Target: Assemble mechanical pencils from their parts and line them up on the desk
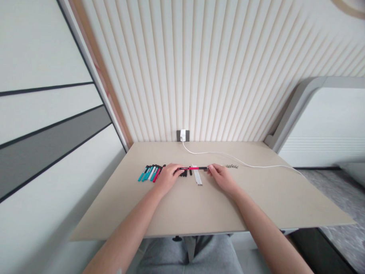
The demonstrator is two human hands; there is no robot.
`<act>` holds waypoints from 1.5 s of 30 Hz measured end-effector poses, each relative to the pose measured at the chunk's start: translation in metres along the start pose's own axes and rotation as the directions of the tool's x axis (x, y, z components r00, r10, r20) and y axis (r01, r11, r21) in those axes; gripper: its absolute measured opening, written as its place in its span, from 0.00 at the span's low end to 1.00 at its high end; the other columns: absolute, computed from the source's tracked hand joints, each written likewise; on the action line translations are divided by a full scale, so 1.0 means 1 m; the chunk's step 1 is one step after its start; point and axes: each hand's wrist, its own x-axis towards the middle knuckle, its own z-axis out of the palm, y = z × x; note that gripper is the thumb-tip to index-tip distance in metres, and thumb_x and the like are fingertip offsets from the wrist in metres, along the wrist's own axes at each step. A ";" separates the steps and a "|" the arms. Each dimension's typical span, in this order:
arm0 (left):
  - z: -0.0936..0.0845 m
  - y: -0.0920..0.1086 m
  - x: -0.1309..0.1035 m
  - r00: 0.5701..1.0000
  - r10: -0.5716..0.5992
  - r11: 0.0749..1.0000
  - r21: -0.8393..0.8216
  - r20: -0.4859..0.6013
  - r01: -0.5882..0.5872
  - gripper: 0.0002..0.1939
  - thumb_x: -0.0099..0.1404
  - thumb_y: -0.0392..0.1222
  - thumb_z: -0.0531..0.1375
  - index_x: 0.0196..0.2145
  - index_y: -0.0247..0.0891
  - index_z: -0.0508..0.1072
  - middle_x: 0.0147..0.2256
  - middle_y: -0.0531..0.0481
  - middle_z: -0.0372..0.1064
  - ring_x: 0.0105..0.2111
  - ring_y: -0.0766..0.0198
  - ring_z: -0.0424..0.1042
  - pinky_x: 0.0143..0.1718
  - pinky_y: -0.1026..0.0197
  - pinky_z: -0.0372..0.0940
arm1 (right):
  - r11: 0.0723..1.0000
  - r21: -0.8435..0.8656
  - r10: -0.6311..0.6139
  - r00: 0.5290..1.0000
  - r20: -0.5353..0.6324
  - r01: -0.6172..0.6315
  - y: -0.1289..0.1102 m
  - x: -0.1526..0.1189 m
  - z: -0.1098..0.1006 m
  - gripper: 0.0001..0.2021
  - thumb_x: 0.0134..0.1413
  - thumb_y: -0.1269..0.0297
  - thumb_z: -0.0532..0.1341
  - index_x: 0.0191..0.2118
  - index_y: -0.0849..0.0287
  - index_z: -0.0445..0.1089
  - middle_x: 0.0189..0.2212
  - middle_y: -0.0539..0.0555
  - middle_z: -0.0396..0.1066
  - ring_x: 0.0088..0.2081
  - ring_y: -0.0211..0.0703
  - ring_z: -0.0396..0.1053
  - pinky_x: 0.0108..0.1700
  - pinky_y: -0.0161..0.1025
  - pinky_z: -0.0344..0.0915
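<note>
A red and black pen (194, 168) lies level between my hands, just above the table. My left hand (168, 174) pinches its left end, and my right hand (219, 174) is closed at its right end. Under and behind the pen are short black pen parts (184, 174) and a bundle of thin white rods (197, 177), probably refills. Left of my left hand, several teal, white and red pen barrels (149, 173) with dark ends lie side by side. Small dark springy-looking pieces (231, 166) sit beyond my right hand. My fingers hide the pen's ends.
The beige table (197, 213) stands against a ribbed wall. A white charger (183, 135) sits in a wall socket, and its cable (241, 162) runs across the table's back to the right. A white cabinet (49, 168) is at the left, a bed's headboard (329, 118) at the right.
</note>
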 end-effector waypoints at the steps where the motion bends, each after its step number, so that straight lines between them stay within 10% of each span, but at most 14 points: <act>1: 0.000 0.000 0.000 1.000 -0.005 1.000 0.003 -0.004 0.005 0.08 0.65 0.40 0.59 0.40 0.40 0.76 0.36 0.48 0.74 0.37 0.59 0.72 0.42 0.59 0.64 | 1.000 0.011 -0.009 1.000 -0.008 0.009 0.000 0.000 0.000 0.19 0.61 0.51 0.52 0.33 0.60 0.72 0.27 0.52 0.72 0.29 0.40 0.66 0.32 0.36 0.59; 29: -0.002 0.001 0.001 0.985 0.162 0.987 -0.014 -0.051 -0.163 0.08 0.64 0.40 0.60 0.40 0.40 0.77 0.34 0.47 0.77 0.34 0.60 0.72 0.39 0.56 0.66 | 0.997 0.062 0.039 0.987 0.158 -0.049 0.003 -0.004 0.001 0.23 0.64 0.48 0.46 0.24 0.57 0.63 0.15 0.49 0.69 0.19 0.38 0.63 0.26 0.34 0.59; 34: 0.002 0.000 0.000 0.990 -0.080 0.981 -0.187 -0.116 0.057 0.11 0.63 0.41 0.61 0.43 0.41 0.75 0.38 0.47 0.75 0.36 0.61 0.72 0.41 0.57 0.67 | 0.994 0.105 0.018 0.989 0.144 -0.033 -0.004 -0.005 0.001 0.23 0.62 0.47 0.49 0.29 0.59 0.68 0.20 0.51 0.71 0.22 0.37 0.64 0.27 0.34 0.59; 39: 0.010 0.000 0.004 0.901 -0.432 0.674 -0.676 -0.034 0.297 0.21 0.57 0.38 0.63 0.49 0.35 0.68 0.36 0.47 0.75 0.34 0.62 0.74 0.38 0.59 0.68 | 0.996 0.089 -0.032 0.979 0.202 0.014 -0.016 -0.009 0.002 0.19 0.60 0.49 0.54 0.32 0.60 0.72 0.21 0.51 0.71 0.23 0.37 0.63 0.26 0.34 0.57; 45: 0.012 0.011 0.005 0.874 -0.467 0.440 -0.822 0.135 0.362 0.14 0.57 0.43 0.64 0.40 0.32 0.73 0.32 0.46 0.76 0.32 0.62 0.75 0.39 0.58 0.69 | 0.994 -0.012 -0.102 0.990 0.100 0.104 -0.020 -0.008 0.008 0.20 0.62 0.53 0.52 0.25 0.59 0.69 0.22 0.51 0.71 0.26 0.38 0.65 0.30 0.35 0.58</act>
